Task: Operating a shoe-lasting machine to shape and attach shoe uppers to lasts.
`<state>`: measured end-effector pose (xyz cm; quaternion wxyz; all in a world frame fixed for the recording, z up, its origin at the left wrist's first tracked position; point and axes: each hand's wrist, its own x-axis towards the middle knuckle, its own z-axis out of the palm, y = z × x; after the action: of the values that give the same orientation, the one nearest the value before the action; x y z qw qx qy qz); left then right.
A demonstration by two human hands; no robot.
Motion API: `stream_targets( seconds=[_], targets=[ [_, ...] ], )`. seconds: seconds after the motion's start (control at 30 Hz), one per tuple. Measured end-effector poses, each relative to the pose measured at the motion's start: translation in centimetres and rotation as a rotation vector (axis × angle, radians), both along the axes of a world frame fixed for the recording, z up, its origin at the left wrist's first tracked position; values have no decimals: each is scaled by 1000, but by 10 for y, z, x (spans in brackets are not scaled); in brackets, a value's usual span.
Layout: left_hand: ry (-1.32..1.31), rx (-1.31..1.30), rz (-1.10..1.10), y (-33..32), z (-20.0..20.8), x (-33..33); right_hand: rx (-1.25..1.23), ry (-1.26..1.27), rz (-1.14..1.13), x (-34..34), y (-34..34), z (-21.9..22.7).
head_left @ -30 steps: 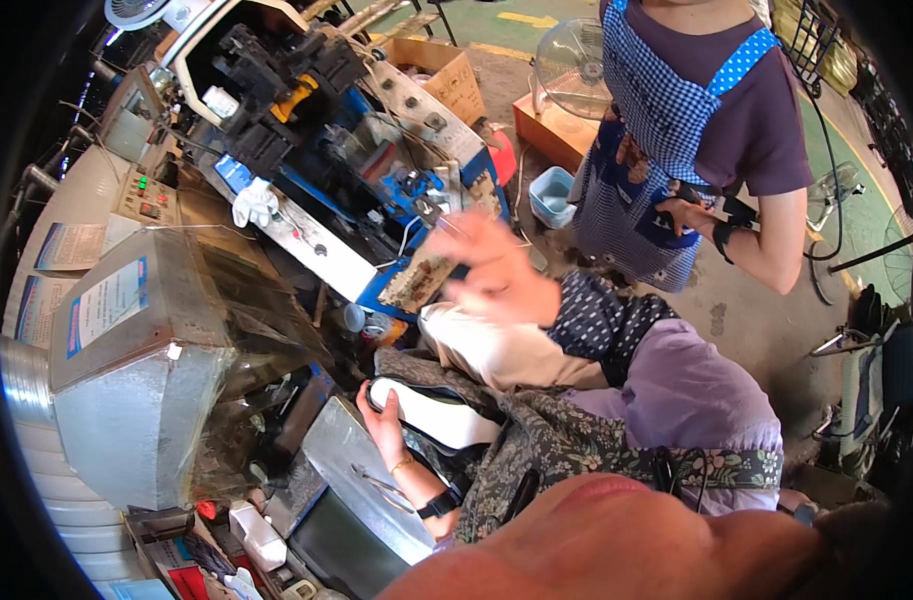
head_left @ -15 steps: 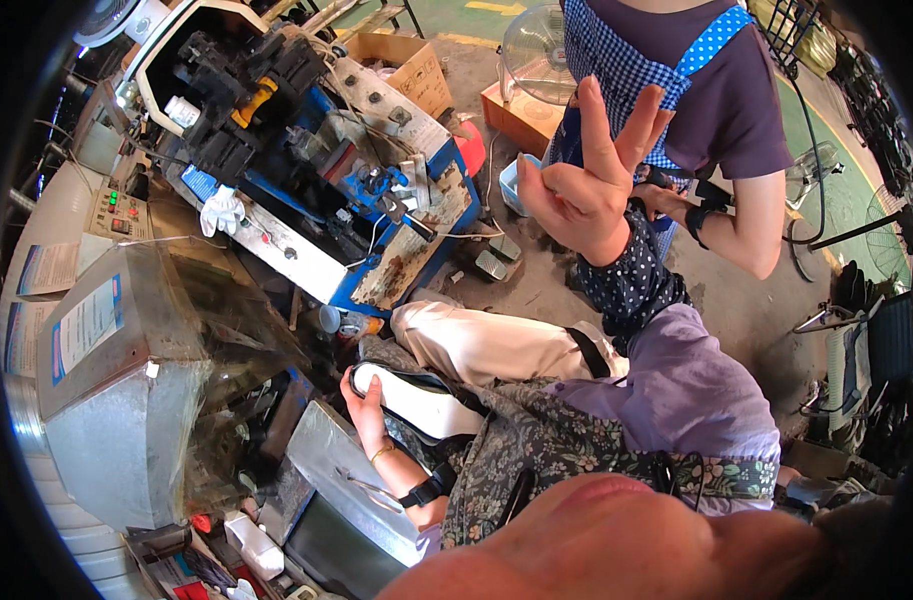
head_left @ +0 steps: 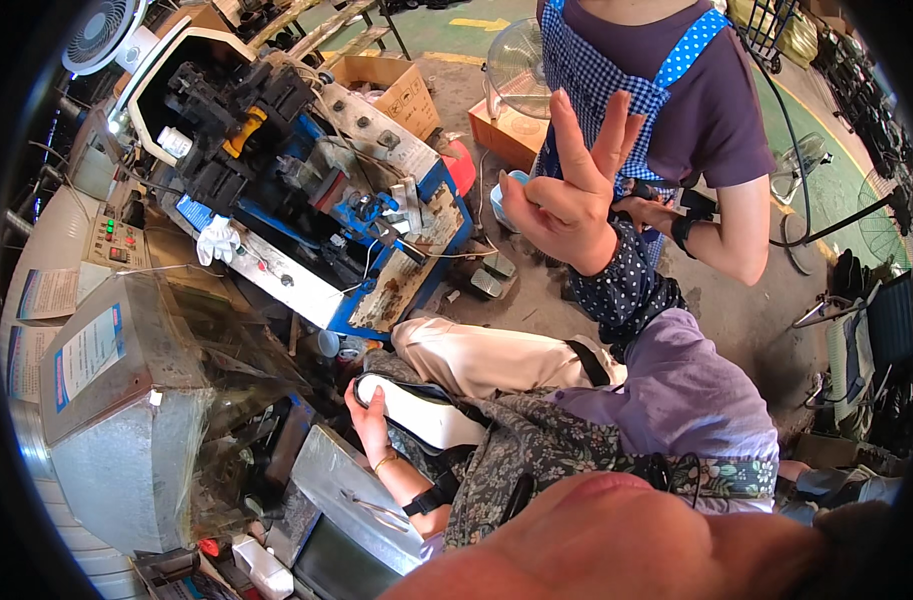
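My left hand (head_left: pixel 370 418) is closed around the toe end of a shoe (head_left: pixel 428 415), which rests against my lap. The shoe has a white sole-shaped underside turned up and a dark upper round its edge. Out in front of me, my right hand (head_left: pixel 576 195) is raised in the air, empty. Its upper fingers stretch out and spread apart, and the thumb side is folded in. A dotted dark cuff covers that forearm. Behind it stands another person (head_left: pixel 666 110) in a checked apron, whose hand is close to the waist.
A blue and white machine (head_left: pixel 356 270) stands ahead on the left, with a white glove (head_left: pixel 218 240) on its side. Nearer left is a metal hood (head_left: pixel 126 440). A metal tray (head_left: pixel 351 490) lies beside my left forearm. A floor fan (head_left: pixel 521 70) and cardboard box (head_left: pixel 401 95) stand farther off.
The whole view has shifted slightly. My right hand stays raised with its fingers spread, and my left hand keeps its hold on the shoe.
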<state>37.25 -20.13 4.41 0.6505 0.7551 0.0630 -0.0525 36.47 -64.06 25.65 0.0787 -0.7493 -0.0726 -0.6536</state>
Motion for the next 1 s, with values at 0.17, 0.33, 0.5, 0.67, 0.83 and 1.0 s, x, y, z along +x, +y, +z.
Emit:
stream_targets(
  seconds=[0.17, 0.33, 0.5, 0.67, 0.83, 1.0],
  targets=[
    [-2, -6, -3, 2, 1, -2, 6, -4, 23, 2, 3, -1],
    [3, -12, 9, 4, 3, -6, 83, 3, 55, 1, 10, 0],
    [-5, -33, 12, 4, 5, -9, 75, 5, 64, 2, 13, 2],
    [-4, -34, 11, 5, 4, -8, 67, 5, 61, 4, 13, 7],
    [8, -22, 15, 4, 5, -8, 67, -1, 71, 6, 11, 7],
    [3, -42, 18, 5, 3, -8, 57, 4, 72, 8, 10, 8]
  ],
)
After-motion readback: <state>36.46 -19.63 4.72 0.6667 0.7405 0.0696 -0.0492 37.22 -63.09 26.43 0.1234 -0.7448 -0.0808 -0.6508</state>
